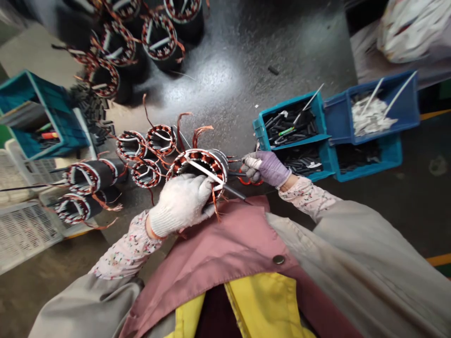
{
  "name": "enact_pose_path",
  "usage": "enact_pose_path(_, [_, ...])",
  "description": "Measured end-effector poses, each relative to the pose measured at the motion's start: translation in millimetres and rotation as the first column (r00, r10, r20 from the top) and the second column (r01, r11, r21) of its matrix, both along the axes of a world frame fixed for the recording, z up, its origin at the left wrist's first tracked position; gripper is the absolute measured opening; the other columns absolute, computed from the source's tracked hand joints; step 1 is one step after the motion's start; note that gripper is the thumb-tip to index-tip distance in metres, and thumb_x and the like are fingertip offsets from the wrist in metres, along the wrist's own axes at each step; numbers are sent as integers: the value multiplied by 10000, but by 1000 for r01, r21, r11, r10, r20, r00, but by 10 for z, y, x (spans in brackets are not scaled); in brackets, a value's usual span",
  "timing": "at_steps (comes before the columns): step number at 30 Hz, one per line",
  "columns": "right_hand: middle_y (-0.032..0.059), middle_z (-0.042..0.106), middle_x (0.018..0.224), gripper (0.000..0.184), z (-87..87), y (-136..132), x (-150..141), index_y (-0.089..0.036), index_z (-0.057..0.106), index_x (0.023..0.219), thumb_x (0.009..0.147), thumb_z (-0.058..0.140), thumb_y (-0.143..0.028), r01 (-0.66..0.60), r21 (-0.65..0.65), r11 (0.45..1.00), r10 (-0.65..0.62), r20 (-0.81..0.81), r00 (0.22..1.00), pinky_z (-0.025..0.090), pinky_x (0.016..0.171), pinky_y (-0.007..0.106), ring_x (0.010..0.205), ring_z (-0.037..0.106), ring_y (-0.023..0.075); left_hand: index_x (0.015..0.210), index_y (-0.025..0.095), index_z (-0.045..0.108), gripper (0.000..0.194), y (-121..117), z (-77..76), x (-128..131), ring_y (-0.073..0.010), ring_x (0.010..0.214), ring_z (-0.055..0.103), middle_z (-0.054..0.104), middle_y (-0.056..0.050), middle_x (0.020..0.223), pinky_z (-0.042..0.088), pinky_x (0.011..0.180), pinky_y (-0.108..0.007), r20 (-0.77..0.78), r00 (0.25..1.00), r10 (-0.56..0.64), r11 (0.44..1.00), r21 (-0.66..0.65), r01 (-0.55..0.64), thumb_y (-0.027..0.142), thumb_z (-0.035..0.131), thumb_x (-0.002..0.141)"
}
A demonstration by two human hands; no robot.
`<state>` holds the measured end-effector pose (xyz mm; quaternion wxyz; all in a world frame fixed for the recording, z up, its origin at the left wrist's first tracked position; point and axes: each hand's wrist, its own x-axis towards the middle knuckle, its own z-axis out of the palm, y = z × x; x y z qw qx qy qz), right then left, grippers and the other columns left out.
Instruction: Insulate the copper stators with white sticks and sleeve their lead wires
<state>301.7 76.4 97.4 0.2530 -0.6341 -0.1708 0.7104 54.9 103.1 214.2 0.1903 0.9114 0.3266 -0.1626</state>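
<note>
A motor stator [218, 162] with copper windings and white lacing lies on its side at the table's front edge, its open end tilted towards me. My left hand [185, 199], in a white knit glove, is closed around its near rim. A white strip [202, 168] crosses the opening, and a dark grey tube [235, 191] sticks out at the lower right. To the right, my right hand [262, 168], in a purple and grey glove, has its fingers curled together. Copper leads and a dark sleeve run from the stator to those fingertips; what they pinch is hidden. Red loop handles [246, 178] show beneath this hand.
Several smaller stators [146, 172] stand close on the left; larger ones [160, 44] are at the back. Blue bins [259, 126] with black tubes stand right, beside a bin [336, 119] of white pieces. Far left are a teal crate [66, 136] and white baskets [26, 230].
</note>
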Motion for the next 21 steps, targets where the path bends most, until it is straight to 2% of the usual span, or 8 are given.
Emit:
enact_pose_path(2, [59,694,699,251,9,20,-29,-141,618,764,827,793,-309,13,-30,999,-13,2,1000,379,355,153,438,530,65,1037,163,688,385,-2,3,1,-298,791,696,730,-135,914,497,641,-381,-3,1000,-15,1000,5,15,499,576,886])
enact_pose_path(4, [70,711,731,185,18,35,-48,-142,644,816,856,751,-287,-35,-15,999,36,42,998,394,365,176,438,538,77,1064,164,685,394,-3,6,5,-298,800,697,732,-135,925,499,644,-381,0,1000,-21,1000,2,21,499,565,894])
enact_pose_path(7, [67,744,790,127,8,77,-67,-163,702,956,889,683,-269,-222,122,967,192,221,956,471,445,222,503,615,123,1091,163,680,386,-3,13,14,-301,807,699,732,-133,928,501,639,-382,-1,1000,-22,1000,-12,22,475,569,891])
enact_pose_path(9, [57,766,844,116,-14,123,-60,-190,738,956,866,692,-246,-429,258,866,300,419,857,538,596,252,661,697,167,1090,165,680,375,-4,15,18,-301,808,699,731,-132,930,502,635,-381,-3,1000,-18,1000,-21,18,462,582,883])
enact_pose_path(12, [36,787,944,157,-44,168,11,-225,772,974,823,731,-239,-691,344,636,418,599,683,546,795,279,892,731,219,1099,168,678,371,-9,10,12,-292,809,700,729,-130,930,506,642,-374,4,1000,-2,1000,-25,2,453,590,879])
enact_pose_path(14, [33,790,997,267,-52,157,59,-236,761,1099,834,728,-257,-754,332,567,459,632,624,540,819,281,929,733,228,1126,171,675,371,-9,-1,2,-291,809,701,730,-128,925,507,648,-374,27,1000,-8,1000,-17,8,437,584,884])
enact_pose_path(17, [65,782,1078,262,-60,105,-29,-226,749,1145,903,650,-236,-768,282,574,432,693,577,531,863,289,995,734,242,1122,177,679,382,-4,-15,-24,-304,808,706,736,-134,926,505,642,-382,54,998,-27,1000,-4,27,459,565,890])
enact_pose_path(21, [105,763,1146,247,-101,54,-370,-190,751,1123,959,568,-211,-752,232,616,392,738,549,521,946,325,1095,713,268,1082,188,690,398,6,-37,-100,-308,798,713,739,-135,897,494,631,-373,37,999,15,999,46,-17,504,555,881])
